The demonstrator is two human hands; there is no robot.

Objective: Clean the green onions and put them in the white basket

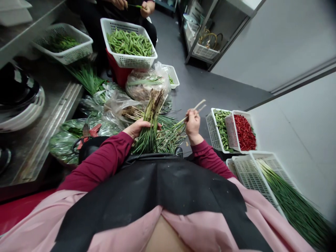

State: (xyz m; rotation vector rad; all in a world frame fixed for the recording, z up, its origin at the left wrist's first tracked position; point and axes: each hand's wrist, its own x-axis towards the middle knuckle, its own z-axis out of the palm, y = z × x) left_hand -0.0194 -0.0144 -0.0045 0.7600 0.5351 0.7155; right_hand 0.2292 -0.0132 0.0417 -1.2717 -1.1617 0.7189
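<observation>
My left hand (137,128) is wrapped round a thick bunch of garlic chives (151,120), its brown, soil-marked root ends up and its green leaves hanging over my lap. To the right, my right hand (193,122) is closed on a few pale stalks (198,105) that stick out above the fingers, with green leaves trailing down to the left. More loose chives (170,134) lie in a heap below and between my hands. Behind the bunch, further root ends (131,112) poke out of a clear plastic bag (118,103).
A co-worker's hands (131,5) hold a green piece behind a white basket (128,62) of green peppers. Baskets of green (222,126) and red peppers (244,132) stand right, near a basket of long chives (291,196). A metal shelf (52,129) borders the left.
</observation>
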